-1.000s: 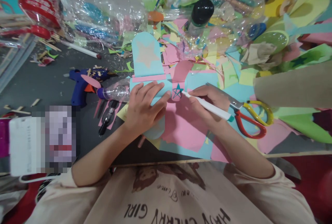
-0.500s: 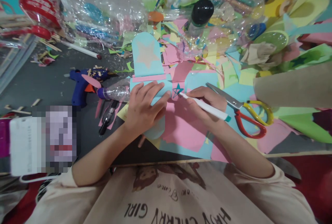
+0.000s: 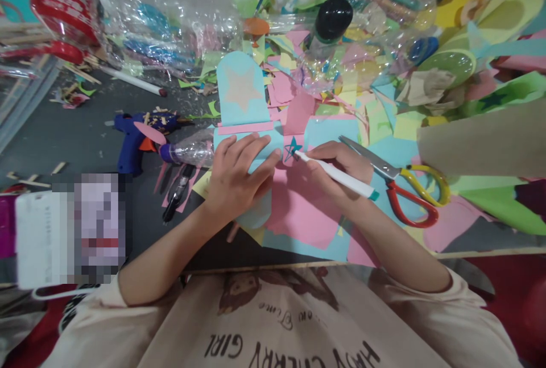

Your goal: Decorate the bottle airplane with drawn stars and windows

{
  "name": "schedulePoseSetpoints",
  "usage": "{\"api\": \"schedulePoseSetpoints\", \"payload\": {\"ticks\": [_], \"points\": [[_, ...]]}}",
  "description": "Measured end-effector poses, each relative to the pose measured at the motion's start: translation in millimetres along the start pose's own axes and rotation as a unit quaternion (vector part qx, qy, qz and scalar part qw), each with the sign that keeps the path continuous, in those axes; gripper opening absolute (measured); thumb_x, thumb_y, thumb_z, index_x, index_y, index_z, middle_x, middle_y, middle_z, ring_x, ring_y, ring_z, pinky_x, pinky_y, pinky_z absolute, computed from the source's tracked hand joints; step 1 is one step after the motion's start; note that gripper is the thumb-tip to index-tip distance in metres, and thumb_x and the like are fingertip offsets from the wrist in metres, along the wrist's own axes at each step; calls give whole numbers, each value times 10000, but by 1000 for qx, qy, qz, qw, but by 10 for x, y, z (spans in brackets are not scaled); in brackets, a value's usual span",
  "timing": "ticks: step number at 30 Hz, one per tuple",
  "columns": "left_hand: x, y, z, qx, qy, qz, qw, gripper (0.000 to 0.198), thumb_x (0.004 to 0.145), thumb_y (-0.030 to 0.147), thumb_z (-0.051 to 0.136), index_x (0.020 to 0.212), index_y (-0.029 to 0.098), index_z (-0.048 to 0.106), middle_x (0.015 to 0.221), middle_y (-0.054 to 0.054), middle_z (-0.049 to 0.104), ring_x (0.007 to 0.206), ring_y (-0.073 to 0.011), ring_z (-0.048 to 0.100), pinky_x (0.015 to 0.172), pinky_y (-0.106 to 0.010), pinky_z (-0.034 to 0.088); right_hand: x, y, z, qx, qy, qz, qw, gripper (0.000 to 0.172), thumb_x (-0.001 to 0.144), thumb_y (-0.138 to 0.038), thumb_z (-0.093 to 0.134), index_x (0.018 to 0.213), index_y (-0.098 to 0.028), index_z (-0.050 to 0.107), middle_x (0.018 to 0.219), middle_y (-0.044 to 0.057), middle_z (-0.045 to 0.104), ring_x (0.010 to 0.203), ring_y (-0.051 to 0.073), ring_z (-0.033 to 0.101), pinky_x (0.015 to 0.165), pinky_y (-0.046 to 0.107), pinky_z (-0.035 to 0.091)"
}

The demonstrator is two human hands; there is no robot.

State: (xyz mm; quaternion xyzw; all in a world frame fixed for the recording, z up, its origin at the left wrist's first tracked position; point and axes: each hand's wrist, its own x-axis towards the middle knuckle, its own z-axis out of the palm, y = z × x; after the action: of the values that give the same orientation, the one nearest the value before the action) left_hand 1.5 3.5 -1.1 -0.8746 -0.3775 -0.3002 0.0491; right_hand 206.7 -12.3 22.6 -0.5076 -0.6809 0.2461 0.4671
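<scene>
The left hand point(image 3: 236, 177), spread flat, steadies the blue paper craft point(image 3: 226, 107) while the right hand point(image 3: 341, 166) pinches a marker point(image 3: 336, 176) inking a star point(image 3: 292, 149); further strokes probably call for that same firm hold.

The left hand point(image 3: 236, 177) covered much of the blue paper piece point(image 3: 273, 141); a pixelated patch point(image 3: 91, 226) at eight o'clock blurred the white device point(image 3: 38, 240).

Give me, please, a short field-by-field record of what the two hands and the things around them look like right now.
left hand: pressed flat on the light blue paper craft
right hand: grips a white pen, tip at the blue star on pink paper
scissors: lying just right of the right hand, red and yellow handles
glue gun: blue, lying left of the left hand
table: dark, strewn with paper scraps and clear plastic bottles
</scene>
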Motion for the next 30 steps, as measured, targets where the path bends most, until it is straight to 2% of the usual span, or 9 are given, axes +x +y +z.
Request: {"api": "schedulePoseSetpoints", "payload": {"ticks": [7,11,20,30], "points": [[-15,-7,14,-18,4,1,1000,306,898,180,583,1199,238,577,1235,-103,665,1190,-244,601,1034,-447,417,5,2,12,1,3,-18,1000,79,870,-215,619,802,-216,659,708,-7,701,635,135,669,585,249,530],[-24,-10,15,-24,-12,-9,1000,340,898,177,575,1226,268,563,1263,-88,656,1213,-244,588,1046,-452,404,4,5,16,2,1,-20,1000,67,877,-217,618,824,-211,659,724,-3,703,646,126,670,586,238,526],[0,4,26,6,19,7,1000,253,910,195,579,1161,228,573,1198,-96,682,1160,-231,617,1025,-430,430,16,-1,3,-4,-11,-30,999,73,879,-194,615,819,-211,652,726,2,707,657,129,676,598,244,537],[-1,-1,3,3,4,8,1000,259,915,197,582,1173,224,566,1222,-95,671,1187,-227,602,1039,-428,416,10,6,17,-8,10,-20,1000,63,889,-229,617,834,-219,648,746,2,710,670,141,682,589,258,538]]}}
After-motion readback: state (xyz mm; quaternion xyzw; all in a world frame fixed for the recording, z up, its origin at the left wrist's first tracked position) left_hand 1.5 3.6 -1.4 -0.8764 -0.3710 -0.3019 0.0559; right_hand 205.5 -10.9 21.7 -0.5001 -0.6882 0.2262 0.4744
